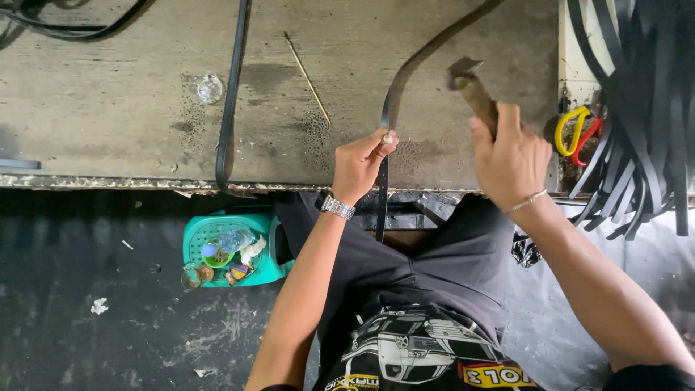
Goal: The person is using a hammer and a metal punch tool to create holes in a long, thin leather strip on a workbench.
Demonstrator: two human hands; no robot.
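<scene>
2 hands work at our bench (108, 108): our left hand (360, 163) pinches a punch (388, 137) onto the strap (394, 101), our right hand (511, 158) grips a hammer (474, 90).

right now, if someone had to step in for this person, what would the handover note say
Left hand: pinches a small metal punch upright on the black strap, near the front edge of the workbench.
Right hand: grips a wooden-handled hammer, raised just right of the punch.
Strap: runs from the bench's far edge, curves under the punch and hangs down over the lap.
Nearby: a second strap to the left, a bundle of straps and yellow-red scissors at right.
Done: cannot tell how many holes are made.
Left: the hammer has not yet met the punch.
</scene>
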